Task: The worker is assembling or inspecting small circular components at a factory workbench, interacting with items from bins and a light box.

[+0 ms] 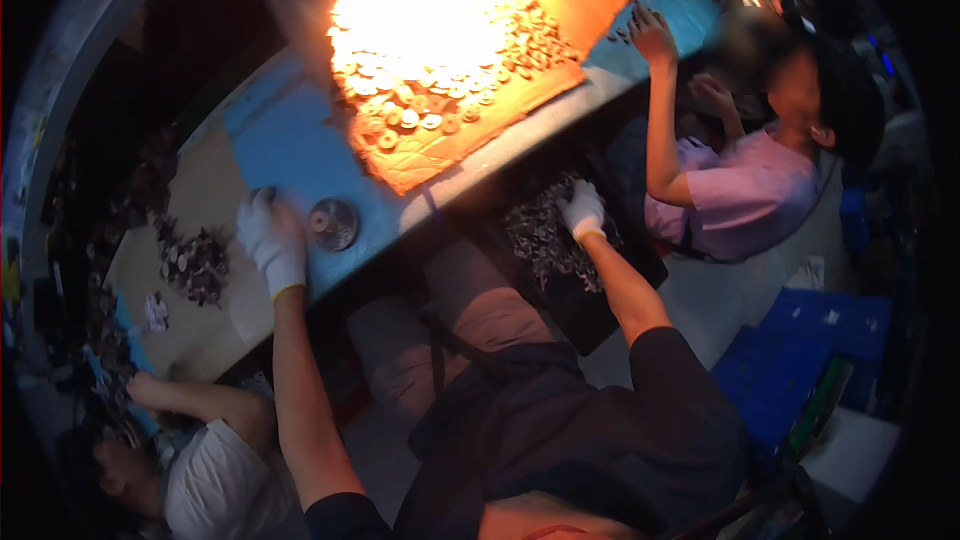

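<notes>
Dim workshop surroundings frame a slanting table (pixel 285 125), its far side flooded with glare. Just below the table's near edge, a black bin (pixel 575 320) holds jumbled dark metal parts (pixel 545 245); the gloved right hand (pixel 583 210) rests among them, and whether its fingers are clamped on one I cannot tell. On the table, near that same edge, stands a round metal disc (pixel 333 225), with the gloved left hand (pixel 272 240) just beside it, fingers looking slightly apart. Protruding points in the heap could catch a glove, I judge, and a careless sideways sweep of the left hand could knock the disc towards the table's edge. Farther across the table, a cardboard sheet (pixel 470 150) carries crowded rings (pixel 390 135); with one corner close to the edge, a bump could spill some, and the glare could hide it. No brand, label or writing on or around the table is legible.
</notes>
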A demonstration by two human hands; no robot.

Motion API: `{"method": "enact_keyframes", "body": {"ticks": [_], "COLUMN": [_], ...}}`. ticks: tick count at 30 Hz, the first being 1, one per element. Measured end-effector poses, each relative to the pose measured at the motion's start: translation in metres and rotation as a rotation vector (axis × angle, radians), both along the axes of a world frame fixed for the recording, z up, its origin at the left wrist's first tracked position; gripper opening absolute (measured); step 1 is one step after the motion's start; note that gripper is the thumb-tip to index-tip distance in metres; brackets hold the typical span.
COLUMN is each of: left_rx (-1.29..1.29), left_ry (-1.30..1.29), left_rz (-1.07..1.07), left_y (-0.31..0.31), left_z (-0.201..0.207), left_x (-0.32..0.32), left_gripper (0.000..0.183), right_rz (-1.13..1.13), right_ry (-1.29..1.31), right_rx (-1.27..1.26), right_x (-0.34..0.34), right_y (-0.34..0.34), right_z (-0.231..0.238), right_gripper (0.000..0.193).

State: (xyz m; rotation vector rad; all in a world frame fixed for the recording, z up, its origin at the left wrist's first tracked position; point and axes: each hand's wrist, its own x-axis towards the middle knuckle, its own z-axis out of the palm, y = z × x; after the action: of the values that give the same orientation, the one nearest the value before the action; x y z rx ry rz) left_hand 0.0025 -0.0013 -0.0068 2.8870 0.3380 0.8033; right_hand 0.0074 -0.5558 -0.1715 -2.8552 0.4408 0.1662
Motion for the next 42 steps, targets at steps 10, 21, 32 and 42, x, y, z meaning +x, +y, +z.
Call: {"method": "enact_keyframes", "body": {"ticks": [10,21,32,42], "left_rx": [-0.073,-0.101,-0.112,-0.18], "left_ry": [-0.042,-0.096,-0.188,-0.087], "left_rz": [0.037,0.035,0.04,0.035], "left_y": [-0.008,-0.012,-0.006,-0.007], "left_z": [0.015,0.008,0.007,0.017], "left_x": [0.005,0.009,0.002,-0.001], "left_gripper": [0.02,0.02,0.015,0.018], "right_rz": [0.205,-0.3,0.423,0.809], "right_ry": [-0.178,-0.121,0.298,-0.202], "right_rx": [0.017,0.794,1.388,0.595], "right_x": [-0.017,-0.005,-0.017,0.016], "right_y": [-0.009,0.001,0.238,0.338], "right_z": [-0.022,-0.019,0.285,0.268], "right_gripper": [0.045,0.045,0.046,0.052]}}
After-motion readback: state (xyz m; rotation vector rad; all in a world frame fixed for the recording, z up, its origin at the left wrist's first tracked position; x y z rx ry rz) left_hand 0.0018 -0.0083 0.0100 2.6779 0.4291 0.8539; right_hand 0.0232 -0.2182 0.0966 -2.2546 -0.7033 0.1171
